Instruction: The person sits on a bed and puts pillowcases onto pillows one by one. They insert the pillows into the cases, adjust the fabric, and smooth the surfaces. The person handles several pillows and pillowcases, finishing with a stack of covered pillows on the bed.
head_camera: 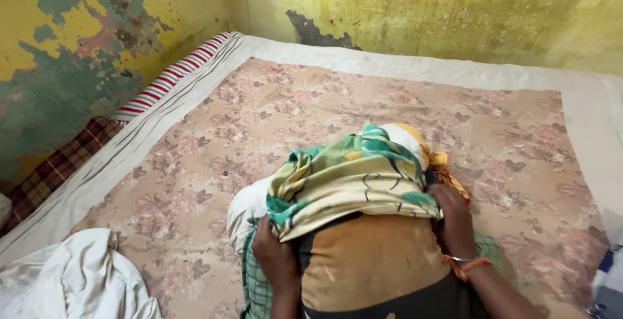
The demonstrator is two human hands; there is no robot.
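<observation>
Tan-brown stained pillow (370,260) sits at 6 o'clock on the floral pink bedsheet (214,157) — its far end inside the green-and-cream printed pillowcase (354,186). Left hand (276,257) and right hand (454,218) — fingers curled tight on the pillowcase's open edge, at 8 and 4 o'clock.

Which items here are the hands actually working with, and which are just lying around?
In hand:
- left hand and right hand, both gripping the green-and-yellow patterned cover
- brown pillow under that cover

Lying about:
- white cloth
- floral bedsheet
- red striped bedding
- plaid cloth
</observation>
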